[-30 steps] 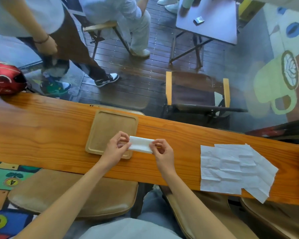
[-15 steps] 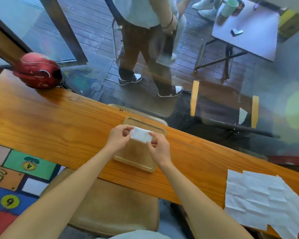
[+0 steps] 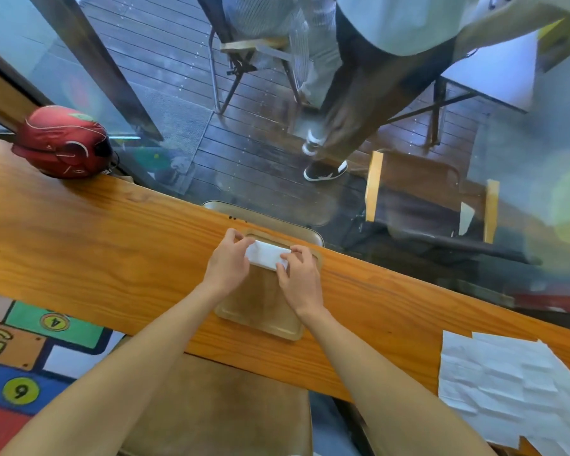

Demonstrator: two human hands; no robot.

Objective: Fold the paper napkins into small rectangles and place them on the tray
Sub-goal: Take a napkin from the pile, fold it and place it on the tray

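Note:
A folded white napkin (image 3: 266, 255), a small rectangle, is held over the far end of the tan wooden tray (image 3: 260, 317) in the head view. My left hand (image 3: 228, 261) pinches its left end. My right hand (image 3: 299, 274) pinches its right end from above. Whether the napkin touches the tray cannot be told. The tray lies on the long wooden counter (image 3: 96, 238). A pile of unfolded white napkins (image 3: 507, 386) lies on the counter at the far right, apart from both hands.
A red helmet (image 3: 65, 141) sits on the counter's far left. Glass runs along the counter's far edge; behind it a person walks among chairs and a table. A padded stool (image 3: 218, 409) stands below my arms, beside a numbered floor mat (image 3: 23, 357).
Both hands carried the folded napkin from the tray's right edge to over its far end. The view swung left, and the person behind the glass walked to the right.

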